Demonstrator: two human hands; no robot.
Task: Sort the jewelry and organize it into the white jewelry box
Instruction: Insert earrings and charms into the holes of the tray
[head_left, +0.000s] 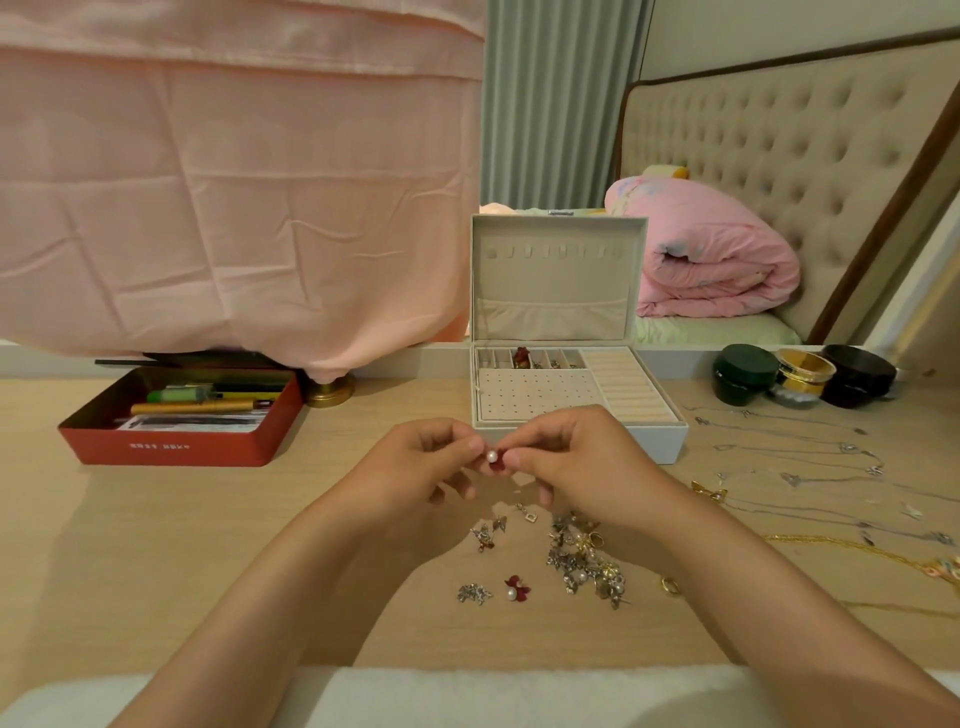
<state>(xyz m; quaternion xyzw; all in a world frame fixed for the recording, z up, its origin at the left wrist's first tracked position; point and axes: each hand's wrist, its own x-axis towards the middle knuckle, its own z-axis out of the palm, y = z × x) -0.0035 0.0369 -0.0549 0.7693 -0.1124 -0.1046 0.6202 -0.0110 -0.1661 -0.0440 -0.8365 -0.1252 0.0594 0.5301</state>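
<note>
Head view: left hand (426, 462) and right hand (571, 462) pinch a pearl earring (492, 458) with curled fingers (470, 444), just in front of the open box (660, 441). Best keep it low over the tabletop (156, 545), lest it drop.

There are 1 white jewelry box (655, 441), 1 red tin (171, 448), 3 round jars (744, 372) and 2 pearl earrings (514, 592).

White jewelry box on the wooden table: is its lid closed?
No, the white jewelry box has its lid standing upright behind the base, leaving the beige trays inside in plain sight.
</note>
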